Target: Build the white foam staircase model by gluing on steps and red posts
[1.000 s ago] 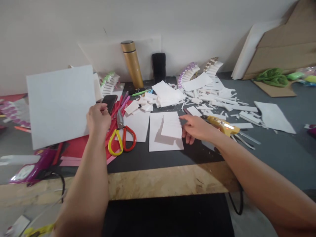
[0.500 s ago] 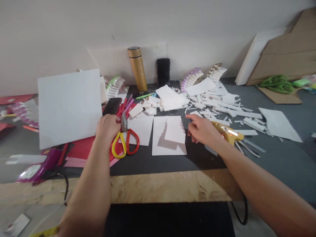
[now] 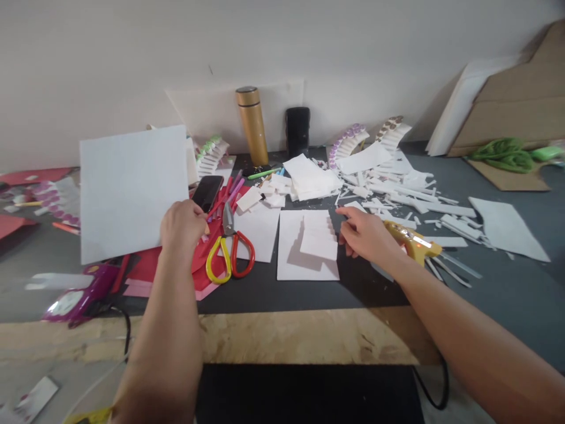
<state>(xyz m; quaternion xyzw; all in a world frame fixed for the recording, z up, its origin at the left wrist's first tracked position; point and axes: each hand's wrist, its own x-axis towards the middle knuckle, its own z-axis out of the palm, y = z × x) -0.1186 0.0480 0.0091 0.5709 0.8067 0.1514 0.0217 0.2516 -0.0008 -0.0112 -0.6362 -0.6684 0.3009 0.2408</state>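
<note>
Mostly seen from the back, with its fingertips hidden, the left hand [image 3: 183, 227] grips the lower right corner of a plain white sheet [image 3: 132, 188], held tilted above the counter's [image 3: 286, 338] left side and screening what lies behind it. The right hand [image 3: 366, 234] lies loosely open, fingertips just beside a stepped white foam piece [image 3: 316, 235]; whether they touch is unclear. Its wrist hides part of a yellow glue gun [image 3: 415, 242].

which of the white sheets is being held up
The large blank sheet on the left, gripped by the left hand; the others lie flat.
</note>
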